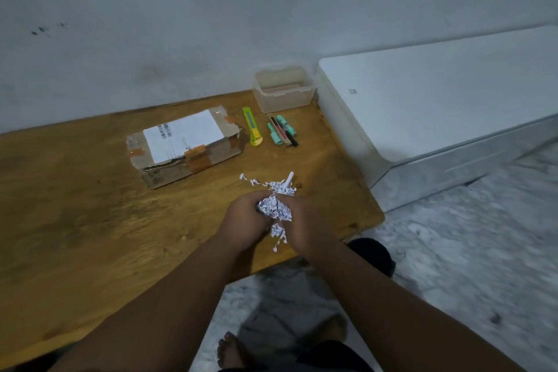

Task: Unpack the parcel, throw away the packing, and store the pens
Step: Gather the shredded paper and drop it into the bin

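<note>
White shredded paper packing [275,209] is bunched between left hand [245,220] and right hand [302,222], both grips closed on it above the table [90,205]; loose shreds [271,183] lie just beyond. Parcel [184,146] sits further back to the left, torn open. Pens [282,133] lie unstored right of the parcel, past a yellow-green cutter [252,127], near the clear container [283,89]. Judged: unpacking done; packing disposal and pen storage remain.

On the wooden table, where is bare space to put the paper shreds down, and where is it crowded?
The table is bare left of both hands, between the cardboard box and the near edge. It is crowded at the far right: utility knife, pens and clear container sit close together. Loose shreds lie just beyond the hands.
</note>
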